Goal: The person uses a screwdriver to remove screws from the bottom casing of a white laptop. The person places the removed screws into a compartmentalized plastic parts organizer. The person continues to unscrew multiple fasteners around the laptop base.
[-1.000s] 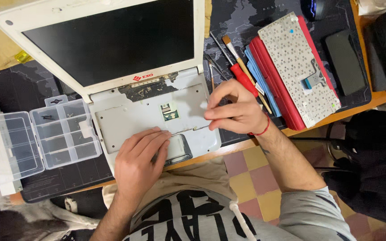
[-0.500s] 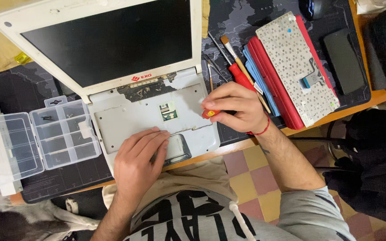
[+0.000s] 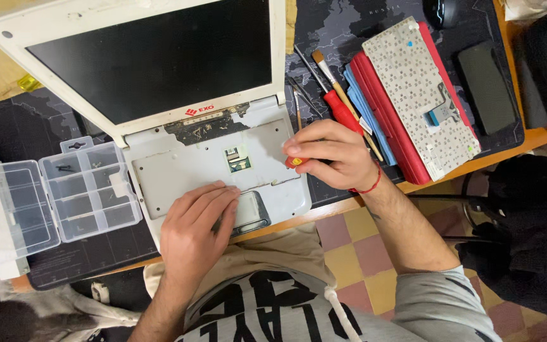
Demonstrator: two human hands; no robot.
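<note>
My left hand (image 3: 192, 233) lies flat, fingers together, on the front edge of the laptop (image 3: 178, 120), covering the left part of its touchpad (image 3: 251, 212) and holding nothing. My right hand (image 3: 332, 154) is closed around a small screwdriver (image 3: 294, 161) with a red and yellow handle, at the right edge of the laptop's base; the tip is hidden under my fingers, so I cannot tell what it touches.

The laptop sits at the front edge of the desk (image 3: 542, 134), on a dark mat (image 3: 362, 19). It is white and worn, its lid open and the black screen dark. The keyboard is out of it: the base shows a bare grey tray with a small green board near the middle and scuffed dark patches along the hinge.

To the left of the laptop, just beside it, an open clear plastic parts box (image 3: 52, 202) holds a few small dark bits. To the right lies the removed keyboard (image 3: 420, 95), face down on a red case (image 3: 390, 130). Between it and the laptop lie a red-handled screwdriver (image 3: 342, 111) and a brush (image 3: 333, 76). Further right is a black phone (image 3: 485, 87), and at the far edge a dark mouse (image 3: 441, 11).
</note>
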